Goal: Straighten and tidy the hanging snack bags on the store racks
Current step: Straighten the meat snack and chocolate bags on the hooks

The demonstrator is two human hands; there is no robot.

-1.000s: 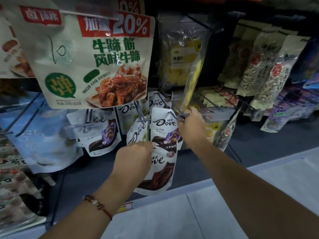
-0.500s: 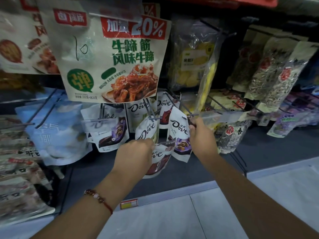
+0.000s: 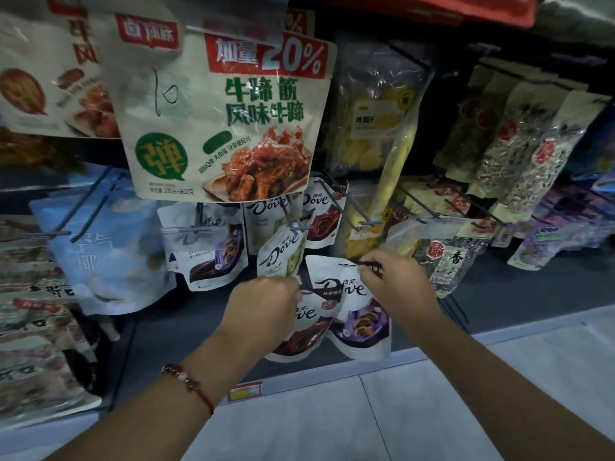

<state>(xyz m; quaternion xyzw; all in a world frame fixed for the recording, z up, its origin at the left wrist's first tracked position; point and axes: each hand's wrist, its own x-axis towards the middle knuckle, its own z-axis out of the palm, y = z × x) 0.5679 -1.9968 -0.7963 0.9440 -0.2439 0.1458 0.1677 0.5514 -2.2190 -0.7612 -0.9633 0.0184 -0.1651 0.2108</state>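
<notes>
Two white Dove chocolate bags are off the hooks and held low in front of the rack, one overlapping the other. The purple-printed bag (image 3: pixel 352 314) sits in front, and the right hand (image 3: pixel 396 287) pinches its top right corner between curled fingers. The red-printed bag (image 3: pixel 304 331) lies partly behind it, gripped at its upper left edge by the left hand (image 3: pixel 263 307), which wears a beaded bracelet (image 3: pixel 188 382) on the wrist. Just above them a green-edged Dove bag (image 3: pixel 279 252) hangs tilted on a wire hook (image 3: pixel 301 216), with more Dove bags behind and to the left. Over these hangs a big beef tendon snack bag (image 3: pixel 219 111). A pale blue bag (image 3: pixel 109 257) hangs at the left, and seed packets (image 3: pixel 519 141) hang at the right. A yellow price tag (image 3: pixel 245 391) sits on the shelf edge below.
</notes>
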